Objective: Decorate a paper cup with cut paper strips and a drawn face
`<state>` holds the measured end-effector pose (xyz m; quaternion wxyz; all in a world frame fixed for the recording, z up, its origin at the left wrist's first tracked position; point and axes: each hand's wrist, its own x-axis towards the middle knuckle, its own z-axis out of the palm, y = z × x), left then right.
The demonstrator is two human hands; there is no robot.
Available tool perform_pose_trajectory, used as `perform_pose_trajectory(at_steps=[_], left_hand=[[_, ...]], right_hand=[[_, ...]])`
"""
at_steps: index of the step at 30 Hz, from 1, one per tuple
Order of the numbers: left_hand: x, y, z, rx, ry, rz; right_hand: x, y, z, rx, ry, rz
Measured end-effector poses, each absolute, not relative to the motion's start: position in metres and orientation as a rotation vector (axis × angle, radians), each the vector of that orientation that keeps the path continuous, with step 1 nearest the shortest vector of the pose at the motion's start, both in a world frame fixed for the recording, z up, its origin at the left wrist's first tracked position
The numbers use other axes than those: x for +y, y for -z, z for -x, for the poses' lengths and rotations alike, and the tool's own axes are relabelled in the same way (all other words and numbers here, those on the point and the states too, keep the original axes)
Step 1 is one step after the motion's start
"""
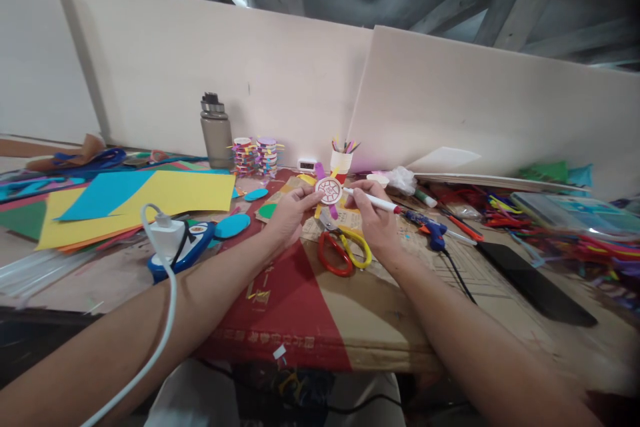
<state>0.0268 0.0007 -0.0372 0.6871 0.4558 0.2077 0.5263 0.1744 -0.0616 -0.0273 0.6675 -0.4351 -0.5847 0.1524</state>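
Note:
Between the thumb and fingers of my left hand [291,215] is a round paper disc [329,191], white with a dark red drawn pattern and purple and yellow tabs around its rim. My right hand [373,219] grips a white marker [379,203] with a red end. The marker's tip is close to the disc's right edge; whether it touches I cannot tell. Just below the disc lie scissors [345,250] with one red and one yellow handle. A blue glue gun [436,235] rests to the right of my right hand.
Coloured paper sheets [165,200], blue paper discs [233,225] and a power strip [187,250] lie at left. A bottle [217,133], stacks of decorated discs [244,157] and a cup of pencils [341,161] stand behind. A black phone-like slab [535,283] and a plastic case [560,213] are at right.

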Motion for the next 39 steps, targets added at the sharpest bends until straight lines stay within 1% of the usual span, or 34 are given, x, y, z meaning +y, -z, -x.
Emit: perform_pose_trajectory(at_steps=[15,24,39], left_hand=[[-0.0043,0.0350,-0.0288,0.504,-1.190,-1.094],[-0.0071,0.0342,-0.0289,0.508,-1.193,-1.113],[-0.0050,0.0378,-0.0292,0.498,-1.145,-1.148]], right_hand=[[-0.0582,0.0332,-0.1783,-1.482,-0.218,1.021],[-0.0586,0.0315,-0.1774,-1.453,-0.154,1.055],[-0.0611,0.0303,-0.1775,-1.454,-0.160,1.017]])
